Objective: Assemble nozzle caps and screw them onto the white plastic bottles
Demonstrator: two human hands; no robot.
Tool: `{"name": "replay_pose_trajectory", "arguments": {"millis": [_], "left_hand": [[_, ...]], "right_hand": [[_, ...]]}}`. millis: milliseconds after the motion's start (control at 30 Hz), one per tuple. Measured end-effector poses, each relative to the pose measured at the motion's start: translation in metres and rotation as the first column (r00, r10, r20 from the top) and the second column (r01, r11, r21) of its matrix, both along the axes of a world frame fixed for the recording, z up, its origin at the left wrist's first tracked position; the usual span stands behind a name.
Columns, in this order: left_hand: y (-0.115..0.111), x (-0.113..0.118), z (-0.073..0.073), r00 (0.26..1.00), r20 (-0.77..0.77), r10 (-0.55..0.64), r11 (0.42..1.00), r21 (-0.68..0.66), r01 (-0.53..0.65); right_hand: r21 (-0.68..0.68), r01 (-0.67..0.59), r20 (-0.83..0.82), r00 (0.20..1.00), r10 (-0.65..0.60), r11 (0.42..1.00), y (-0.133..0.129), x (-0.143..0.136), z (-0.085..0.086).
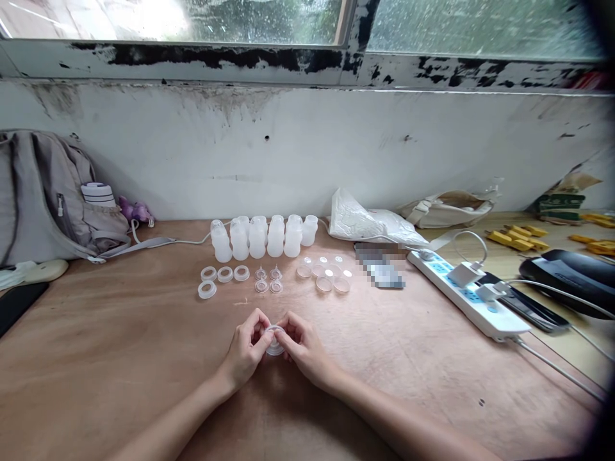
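Observation:
My left hand point(248, 344) and my right hand point(300, 342) meet at the middle of the table, both gripping a translucent bottle collar ring point(275, 349) with thumbs and fingers on its rim. Whether a nipple sits inside the ring is too small to tell. Beyond my left hand lie several loose collar rings point(207, 290). Clear bottle nipples point(276, 287) form a small group straight ahead. Round clear caps point(324, 283) lie farther right. Behind them stand several frosted baby bottles point(257, 240), upright in rows; some have tops on.
A white power strip point(473, 294) with plugged chargers and cables runs along the right. Near it are a pixelated dark object point(382, 266), a white plastic bag point(365, 221) and yellow connectors point(519, 238). A grey backpack point(52, 192) rests at the left by the wall.

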State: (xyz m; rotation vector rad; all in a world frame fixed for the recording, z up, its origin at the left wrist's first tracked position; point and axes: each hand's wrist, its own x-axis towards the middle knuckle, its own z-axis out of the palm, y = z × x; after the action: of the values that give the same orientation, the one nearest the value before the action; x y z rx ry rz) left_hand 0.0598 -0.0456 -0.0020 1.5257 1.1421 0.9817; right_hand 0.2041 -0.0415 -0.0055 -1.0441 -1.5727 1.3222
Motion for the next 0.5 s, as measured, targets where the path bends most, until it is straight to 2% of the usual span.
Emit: {"name": "replay_pose_trajectory", "arguments": {"millis": [167,367,500], "left_hand": [[-0.0007,0.0001,0.0026,0.993,-0.097,0.06,0.996,0.069,-0.054],[-0.0001,0.0014,0.007,0.988,-0.137,0.065,0.998,0.035,-0.061],[0.0013,0.0008,0.0064,0.99,-0.137,0.038,0.999,0.043,-0.032]], "right_hand": [[0.031,0.033,0.05,0.998,-0.035,0.999,0.0012,-0.001,0.0001],[-0.013,-0.006,-0.081,0.997,0.005,1.0,0.0038,0.0001,-0.0005],[-0.014,0.032,-0.094,0.995,-0.033,0.999,0.0052,-0.0007,-0.0022]]}}
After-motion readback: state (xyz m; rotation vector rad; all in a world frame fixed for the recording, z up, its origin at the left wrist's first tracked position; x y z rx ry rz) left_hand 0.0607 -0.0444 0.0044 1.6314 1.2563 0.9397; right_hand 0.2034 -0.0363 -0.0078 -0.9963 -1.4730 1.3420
